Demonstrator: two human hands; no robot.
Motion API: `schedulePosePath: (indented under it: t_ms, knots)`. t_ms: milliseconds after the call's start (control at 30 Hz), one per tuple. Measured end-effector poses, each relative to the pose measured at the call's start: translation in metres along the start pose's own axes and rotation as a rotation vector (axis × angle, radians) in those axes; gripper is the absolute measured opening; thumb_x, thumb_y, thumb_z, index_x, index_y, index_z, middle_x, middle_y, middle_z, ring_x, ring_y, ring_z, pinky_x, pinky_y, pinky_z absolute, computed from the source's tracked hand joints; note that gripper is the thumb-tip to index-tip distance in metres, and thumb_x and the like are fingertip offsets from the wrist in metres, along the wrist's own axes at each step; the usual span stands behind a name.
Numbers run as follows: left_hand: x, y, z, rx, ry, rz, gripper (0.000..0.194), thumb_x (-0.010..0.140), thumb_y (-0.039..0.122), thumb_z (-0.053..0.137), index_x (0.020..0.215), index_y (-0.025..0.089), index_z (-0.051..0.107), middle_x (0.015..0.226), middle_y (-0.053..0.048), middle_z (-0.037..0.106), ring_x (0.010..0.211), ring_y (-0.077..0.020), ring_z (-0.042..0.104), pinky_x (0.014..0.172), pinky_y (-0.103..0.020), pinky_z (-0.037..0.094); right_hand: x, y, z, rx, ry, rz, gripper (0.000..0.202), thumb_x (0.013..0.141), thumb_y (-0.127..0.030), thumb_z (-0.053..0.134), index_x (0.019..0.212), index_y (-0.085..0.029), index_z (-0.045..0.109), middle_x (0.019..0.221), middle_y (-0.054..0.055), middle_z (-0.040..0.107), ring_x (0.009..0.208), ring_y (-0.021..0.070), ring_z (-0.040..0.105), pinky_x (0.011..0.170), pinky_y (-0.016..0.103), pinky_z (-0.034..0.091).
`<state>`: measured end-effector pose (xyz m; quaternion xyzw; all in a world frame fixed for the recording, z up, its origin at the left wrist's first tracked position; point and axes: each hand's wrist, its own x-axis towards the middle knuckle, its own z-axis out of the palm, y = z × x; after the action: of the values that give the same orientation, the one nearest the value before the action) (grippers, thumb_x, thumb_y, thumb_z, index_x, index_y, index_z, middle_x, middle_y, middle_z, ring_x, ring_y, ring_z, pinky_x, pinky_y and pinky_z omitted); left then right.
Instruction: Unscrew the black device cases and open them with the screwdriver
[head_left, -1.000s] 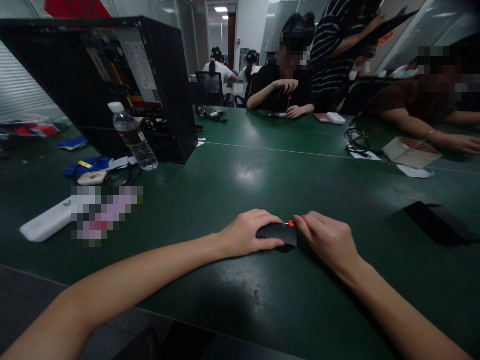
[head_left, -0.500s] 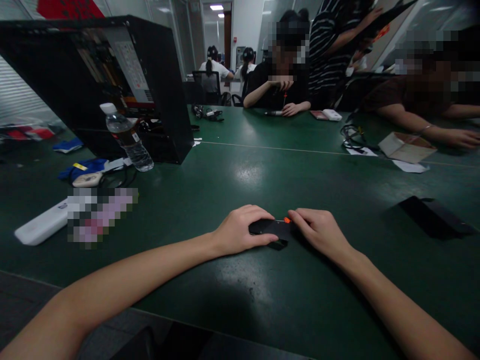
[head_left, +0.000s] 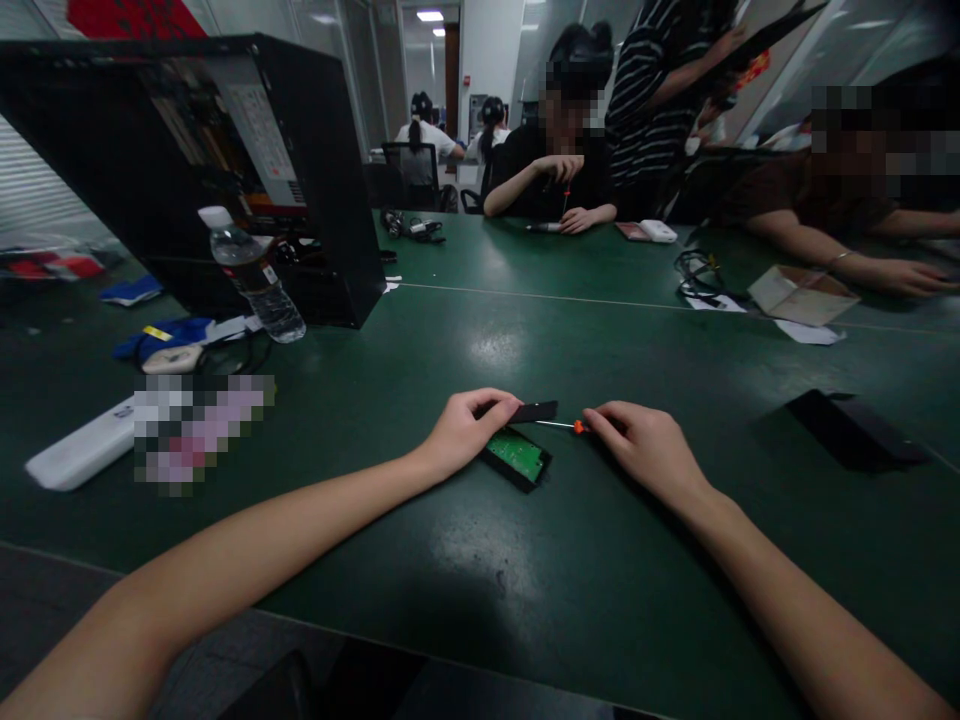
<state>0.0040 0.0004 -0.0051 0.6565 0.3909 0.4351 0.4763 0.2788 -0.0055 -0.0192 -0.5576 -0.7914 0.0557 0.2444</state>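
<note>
My left hand [head_left: 463, 432] pinches a flat black cover [head_left: 538, 411] between thumb and fingers, raised at a tilt. Below the cover, on the green table, lies a black casing [head_left: 531, 484] with a green circuit board [head_left: 517, 455] showing inside it. A slim screwdriver [head_left: 577, 427] with an orange collar and a thin metal shaft is gripped in my right hand [head_left: 646, 445]. Its shaft points left toward the cover; whether the tip touches the cover I cannot tell. Most of the screwdriver's handle is hidden by my fingers.
At the left stands a large black computer case [head_left: 322, 180] with a water bottle [head_left: 259, 280] before it. A white elongated device [head_left: 82, 445] lies nearer. A black object [head_left: 855, 430] and an open box [head_left: 802, 295] are at right. Co-workers sit across the table.
The black cover has come up off the casing in my left hand, exposing the green circuit board. More of the screwdriver's shaft now shows between my hands.
</note>
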Motion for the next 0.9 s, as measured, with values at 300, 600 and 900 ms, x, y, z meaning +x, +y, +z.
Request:
schedulePosePath:
  t_ms: [300,600,900]
  knots:
    - [0.012,-0.009,-0.001,-0.501,0.130,-0.231,0.069,0.084,0.079,0.055,0.084,0.011,0.069,0.066,-0.005,0.065,0.063,-0.0156,0.060,0.063,-0.026,0.046,-0.004,-0.015,0.000,-0.068,0.009,-0.130,0.031,0.102,-0.040,0.050,0.095,-0.021,0.073,0.093,0.007,0.071,0.084,0.0206,0.067,0.072,0.032,0.051]
    - [0.023,-0.016,-0.008,-0.762,0.163,-0.347,0.063,0.088,0.074,0.056,0.094,0.012,0.065,0.066,0.001,0.058,0.056,-0.0098,0.053,0.056,-0.021,0.041,-0.018,-0.063,0.022,0.061,0.098,-0.492,0.055,0.097,-0.054,0.055,0.137,-0.017,0.056,0.132,0.019,0.061,0.119,0.0327,0.058,0.096,0.052,0.052]
    - [0.016,-0.007,-0.004,-0.648,0.046,-0.310,0.039,0.089,0.049,0.067,0.096,0.010,0.069,0.070,0.000,0.061,0.060,-0.0104,0.056,0.058,-0.022,0.042,-0.028,-0.107,0.030,0.047,0.040,-0.529,0.045,0.099,-0.024,0.052,0.143,-0.016,0.052,0.141,0.019,0.058,0.127,0.0289,0.058,0.103,0.047,0.055]
